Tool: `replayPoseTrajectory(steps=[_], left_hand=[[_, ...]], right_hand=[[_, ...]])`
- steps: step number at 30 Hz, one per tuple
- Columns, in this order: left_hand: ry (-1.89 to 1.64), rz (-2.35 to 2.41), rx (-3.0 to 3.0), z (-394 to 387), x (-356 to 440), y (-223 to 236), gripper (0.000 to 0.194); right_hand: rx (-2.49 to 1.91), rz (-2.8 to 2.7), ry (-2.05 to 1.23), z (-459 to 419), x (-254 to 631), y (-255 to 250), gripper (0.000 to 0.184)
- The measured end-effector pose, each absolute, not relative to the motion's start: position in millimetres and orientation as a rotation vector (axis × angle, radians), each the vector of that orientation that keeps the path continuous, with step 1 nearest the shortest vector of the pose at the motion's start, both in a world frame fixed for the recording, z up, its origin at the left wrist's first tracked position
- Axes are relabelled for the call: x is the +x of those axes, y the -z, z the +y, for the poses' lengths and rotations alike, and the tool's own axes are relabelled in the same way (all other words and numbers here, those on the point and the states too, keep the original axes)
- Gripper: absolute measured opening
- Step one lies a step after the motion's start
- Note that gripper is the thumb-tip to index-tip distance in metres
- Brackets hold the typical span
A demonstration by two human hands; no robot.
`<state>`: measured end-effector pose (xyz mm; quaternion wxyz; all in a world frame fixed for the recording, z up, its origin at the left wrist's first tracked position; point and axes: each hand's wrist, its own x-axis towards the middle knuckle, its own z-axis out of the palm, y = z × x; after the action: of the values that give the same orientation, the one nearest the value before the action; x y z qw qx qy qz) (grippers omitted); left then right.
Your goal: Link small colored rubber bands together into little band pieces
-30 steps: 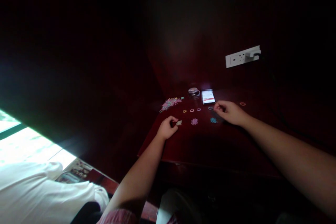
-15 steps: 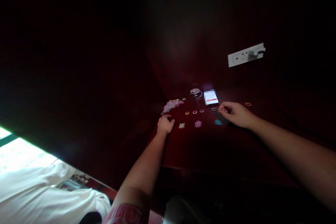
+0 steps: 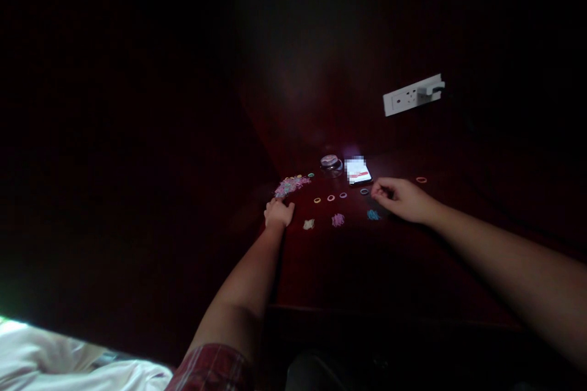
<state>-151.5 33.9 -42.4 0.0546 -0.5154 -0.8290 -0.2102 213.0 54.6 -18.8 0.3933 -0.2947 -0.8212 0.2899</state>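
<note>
My left hand [image 3: 279, 212] lies palm down at the table's left side, thumb apart from the fingers. Its fingertips are at the near edge of a mixed heap of small coloured elastic bands [image 3: 293, 186]. My right hand [image 3: 400, 199] is closed in a pinch beside a grey-blue ring-shaped band [image 3: 364, 191]; whatever its fingers hold is hidden. Between the hands lie a yellow ring [image 3: 317, 200], a pink ring [image 3: 331, 198] and a purple ring [image 3: 343, 195]. Nearer me are a pale yellow pile [image 3: 309, 224], a pinkish-purple pile [image 3: 338, 220] and a blue pile [image 3: 373, 215] of bands.
A clear lidded jar [image 3: 329, 162] and a lit phone [image 3: 358, 171] stand behind the rings. An orange ring [image 3: 420, 179] lies beyond my right hand. On the dark wall is a socket panel [image 3: 413, 96] with a plug. White cloth [image 3: 92, 372] shows at lower left.
The view has shifted, so the table things appear farther left. My left fingers have stretched forward to the heap. My right hand stays pinched beside the grey-blue ring.
</note>
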Motion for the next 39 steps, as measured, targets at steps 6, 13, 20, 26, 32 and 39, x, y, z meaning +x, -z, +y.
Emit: replayPoseTrajectory(steps=[6, 13, 20, 26, 32, 39], left_hand=[[0.833, -2.491, -1.583, 30.7, -159.8, 44.8, 0.038], [1.095, -2.459, -1.533, 26.7, -167.6, 47.6, 0.023], [1.185, -2.448, -1.512, 26.3, -166.8, 45.0, 0.018], [1.282, -2.442, -1.522, 26.4, -166.7, 43.8, 0.016], [1.451, -2.346, -1.586, 19.1, -157.6, 38.7, 0.02], [1.608, -1.928, -1.986, 7.9, -72.8, 9.0, 0.021]], right_hand=[[-0.739, -2.065, -0.746, 53.5, 212.1, 17.9, 0.012], [-0.723, -2.042, -0.734, 51.4, 210.8, 15.6, 0.014], [-0.722, -2.038, -0.745, 53.6, 211.3, 17.7, 0.013], [-0.715, -2.051, -0.76, 55.1, 211.1, 19.2, 0.013], [-0.713, -2.045, -0.759, 52.6, 209.4, 17.4, 0.013], [-0.723, -2.05, -0.749, 47.5, 204.1, 16.4, 0.013]])
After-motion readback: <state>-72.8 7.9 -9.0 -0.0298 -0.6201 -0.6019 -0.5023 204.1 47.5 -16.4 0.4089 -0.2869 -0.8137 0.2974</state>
